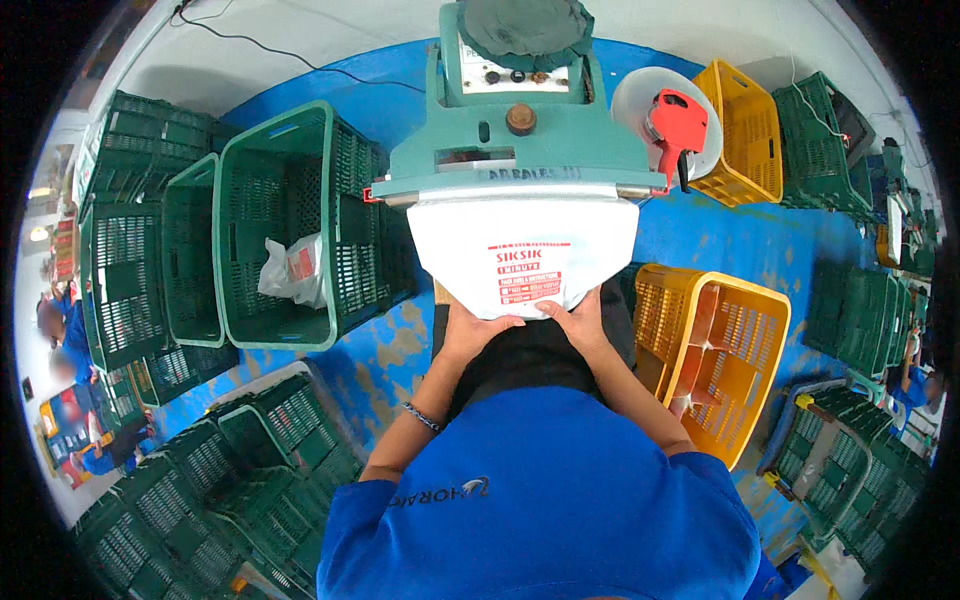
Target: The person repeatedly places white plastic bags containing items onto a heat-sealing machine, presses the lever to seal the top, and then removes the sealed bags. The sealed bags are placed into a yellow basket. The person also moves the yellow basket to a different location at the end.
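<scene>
A white plastic bag with red print (450,245) hangs at the front edge of a green sealing machine (590,145). Its upper edge sits along the machine's metal bar, and whether the jaw is closed on it cannot be made out. My left hand (472,333) grips the bag's lower left side, thumb on top. At the lower right, my right hand (582,322) grips it the same way. Both thumbs point inward, close together, and the fingers are hidden beneath the bag. What fills the bag is hidden.
Left of me, a tall green crate (275,130) holds another white bag (295,272). A yellow crate (765,300) with reddish-white packs stands at my right. A red tape dispenser (680,122) is beside the machine. Stacked green crates (230,470) fill the lower left; people are at far left.
</scene>
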### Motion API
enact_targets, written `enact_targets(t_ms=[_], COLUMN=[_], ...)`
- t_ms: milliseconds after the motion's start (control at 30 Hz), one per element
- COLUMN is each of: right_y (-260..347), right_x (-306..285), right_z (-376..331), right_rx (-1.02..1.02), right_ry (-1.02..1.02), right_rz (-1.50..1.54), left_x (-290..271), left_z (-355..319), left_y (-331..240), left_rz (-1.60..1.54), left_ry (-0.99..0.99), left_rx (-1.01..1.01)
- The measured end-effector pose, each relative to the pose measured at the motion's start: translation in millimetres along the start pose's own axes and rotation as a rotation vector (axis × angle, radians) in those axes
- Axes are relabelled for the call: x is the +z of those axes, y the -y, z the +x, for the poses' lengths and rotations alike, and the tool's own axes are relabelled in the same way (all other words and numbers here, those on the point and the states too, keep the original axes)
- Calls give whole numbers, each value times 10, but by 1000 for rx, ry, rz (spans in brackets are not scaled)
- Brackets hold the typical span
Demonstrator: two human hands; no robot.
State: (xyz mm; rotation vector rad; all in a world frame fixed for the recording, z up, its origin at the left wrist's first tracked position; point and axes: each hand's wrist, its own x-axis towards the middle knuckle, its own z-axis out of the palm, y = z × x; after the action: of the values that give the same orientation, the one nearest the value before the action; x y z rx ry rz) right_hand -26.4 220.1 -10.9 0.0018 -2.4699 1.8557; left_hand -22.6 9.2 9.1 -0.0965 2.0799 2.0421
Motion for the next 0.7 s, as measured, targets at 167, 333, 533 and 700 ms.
enact_targets(t_ms=[167, 333, 533, 700], right_y=[-119, -127, -117, -104], right_x=[-23, 13, 0, -12], right_z=[16, -30, -1, 22], right_rx=[66, 59, 55, 7], right_ry=[57, 43, 55, 40], right_rz=[158, 168, 164, 78], left_x=[45, 12, -3, -13], left_z=[34, 10, 15, 53], left_y=[83, 74, 5, -65], left_rz=[73, 145, 182, 152], left_ry=[-53, -19, 4, -3], left_rx=[-25, -7, 3, 27])
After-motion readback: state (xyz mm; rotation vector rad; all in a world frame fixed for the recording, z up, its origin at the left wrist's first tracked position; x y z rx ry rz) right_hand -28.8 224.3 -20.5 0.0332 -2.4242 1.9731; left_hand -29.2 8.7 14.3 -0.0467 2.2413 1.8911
